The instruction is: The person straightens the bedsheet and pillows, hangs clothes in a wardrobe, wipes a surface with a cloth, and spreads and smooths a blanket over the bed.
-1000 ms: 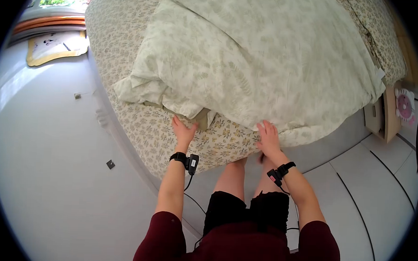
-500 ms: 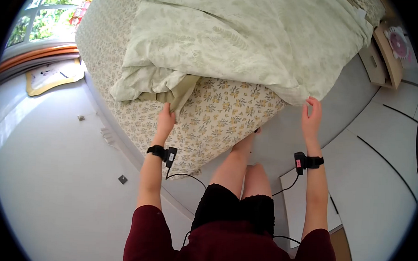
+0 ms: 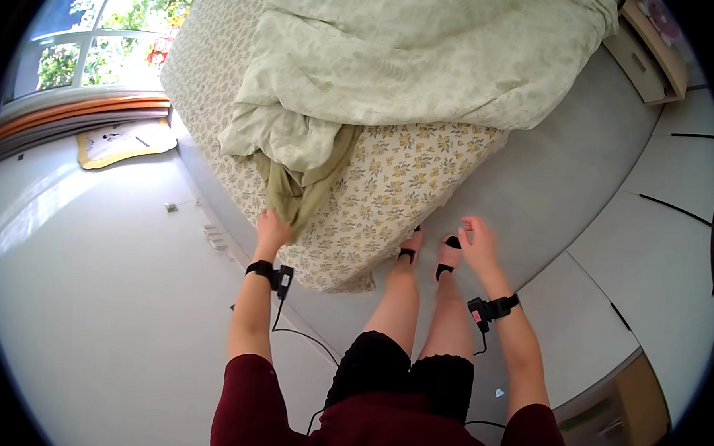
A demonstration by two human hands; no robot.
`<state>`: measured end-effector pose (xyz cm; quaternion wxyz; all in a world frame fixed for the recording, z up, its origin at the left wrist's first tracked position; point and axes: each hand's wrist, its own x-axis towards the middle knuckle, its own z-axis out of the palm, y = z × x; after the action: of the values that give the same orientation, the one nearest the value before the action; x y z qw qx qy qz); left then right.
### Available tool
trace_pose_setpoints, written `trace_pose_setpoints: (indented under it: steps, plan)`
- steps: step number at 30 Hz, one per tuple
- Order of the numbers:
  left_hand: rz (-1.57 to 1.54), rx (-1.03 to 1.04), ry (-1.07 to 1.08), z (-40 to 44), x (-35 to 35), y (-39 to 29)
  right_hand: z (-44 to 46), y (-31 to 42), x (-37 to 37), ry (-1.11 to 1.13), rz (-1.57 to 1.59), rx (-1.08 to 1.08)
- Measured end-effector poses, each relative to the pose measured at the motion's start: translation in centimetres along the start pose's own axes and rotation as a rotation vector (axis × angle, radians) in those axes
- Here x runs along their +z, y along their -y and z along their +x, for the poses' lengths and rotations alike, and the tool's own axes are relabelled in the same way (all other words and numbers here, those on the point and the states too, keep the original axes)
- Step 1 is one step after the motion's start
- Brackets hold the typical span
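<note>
A pale green leaf-patterned quilt [image 3: 428,59] lies rumpled over the bed. Its near left corner is folded back, showing an olive-green underside [image 3: 298,192] drawn toward me. My left hand [image 3: 274,231] is closed on the tip of that olive fabric, above the left edge of the mattress; the fingertips are slightly blurred. Beneath the quilt, the cream sheet with yellow flowers [image 3: 399,177] covers the mattress. My right hand [image 3: 477,246] is held in the air off the bed's right side, above the floor, fingers loosely bent and apart, touching nothing.
The grey floor [image 3: 567,144] runs along the bed's right side, with my feet [image 3: 447,255] on it. White cabinet fronts [image 3: 620,226] and a bedside cabinet [image 3: 647,64] stand to the right. At left are a window [image 3: 101,52] and a yellow-edged board [image 3: 129,143].
My left hand has pulled the quilt's corner toward me, exposing more olive underside. My right hand has left the quilt's right edge and moved down and left. The view has shifted.
</note>
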<state>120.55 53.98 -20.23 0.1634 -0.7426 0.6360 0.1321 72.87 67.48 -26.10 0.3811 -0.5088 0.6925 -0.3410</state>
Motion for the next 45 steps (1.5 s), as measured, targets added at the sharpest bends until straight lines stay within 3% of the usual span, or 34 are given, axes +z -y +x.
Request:
trace_pose_setpoints:
  steps: [4,8,10,11,13,14,16,18,20,21,24,25,26,27,28,29,30,31,33,37,39,40,42,43,45]
  plan:
    - [0.012,0.295,-0.343,4.1,-0.8,-9.1,-0.8,2.2,2.9,0.059,0.118,0.028]
    - [0.073,0.296,-0.519,9.0,1.6,-12.7,-1.7,3.0,5.2,0.092,0.166,0.069]
    - [0.117,0.356,-0.204,12.0,3.2,-11.5,-2.1,3.2,6.3,0.071,0.13,0.043]
    - [0.106,0.371,-0.197,12.0,3.5,-11.3,-2.4,3.5,6.9,0.064,0.105,0.008]
    - [-0.315,0.483,-0.297,10.3,1.8,-11.3,-2.6,5.7,7.7,0.058,0.117,0.101]
    - [-0.319,0.488,-0.288,8.1,-0.2,-10.7,-3.0,7.3,8.3,0.054,0.147,0.181]
    - [-0.826,0.553,-0.212,1.0,-5.8,-8.5,-3.6,10.1,9.6,0.06,0.116,0.17]
    - [-0.924,0.629,-0.052,-5.4,-8.9,-3.6,-3.9,13.0,11.4,0.05,0.084,0.149]
    - [-0.993,0.545,0.382,-11.4,-10.4,2.1,-4.7,16.1,14.3,-0.126,0.082,-0.076]
    - [-1.02,0.523,0.6,-13.5,-10.4,4.6,-4.9,17.0,15.7,-0.144,0.079,-0.074]
    - [-1.073,0.657,0.66,-17.7,-8.4,8.1,-5.7,19.5,19.8,-0.286,0.072,-0.157]
    - [-1.047,0.554,0.807,-18.3,-7.5,9.2,-5.9,19.0,20.1,-0.303,0.068,-0.156]
    - [-1.014,0.442,0.951,-18.5,-6.7,10.0,-6.4,18.2,20.5,-0.192,-0.042,-0.312]
    - [-1.008,0.453,0.955,-17.9,-5.7,10.7,-6.8,18.5,20.3,-0.076,-0.154,-0.465]
    - [-0.824,0.564,0.899,-16.9,-4.6,11.5,-7.8,19.3,20.6,-0.159,0.158,-0.315]
    - [-0.639,0.671,0.833,-16.3,-4.0,11.9,-9.2,19.7,20.0,-0.169,0.155,-0.315]
    - [-0.436,0.703,0.565,-16.6,-5.2,10.6,-10.7,19.7,19.2,-0.199,0.099,-0.333]
    - [-0.434,0.714,0.563,-16.2,-5.4,10.2,-12.2,20.0,18.6,-0.226,0.041,-0.351]
    - [-0.207,0.736,0.386,-15.8,-5.4,10.1,-15.8,22.3,16.9,-0.231,0.048,-0.648]
    - [-0.195,0.815,0.163,-13.3,0.9,13.8,-24.4,25.5,18.6,-0.151,-0.038,-0.663]
    - [0.005,0.775,0.121,-12.9,2.0,15.5,-28.4,23.9,20.7,0.032,-0.177,-0.227]
    - [0.019,0.804,0.112,-13.5,1.3,15.6,-30.4,21.5,21.9,-0.001,-0.176,-0.219]
    - [0.138,0.938,-0.041,-15.0,-1.7,15.0,-34.2,16.2,23.4,-0.06,-0.352,0.039]
    - [0.137,0.966,-0.065,-15.8,-3.3,14.5,-35.1,16.5,22.9,-0.095,-0.361,0.039]
    - [0.011,1.094,-0.374,-17.9,-7.3,13.8,-35.7,18.9,20.4,-0.314,-0.418,0.037]
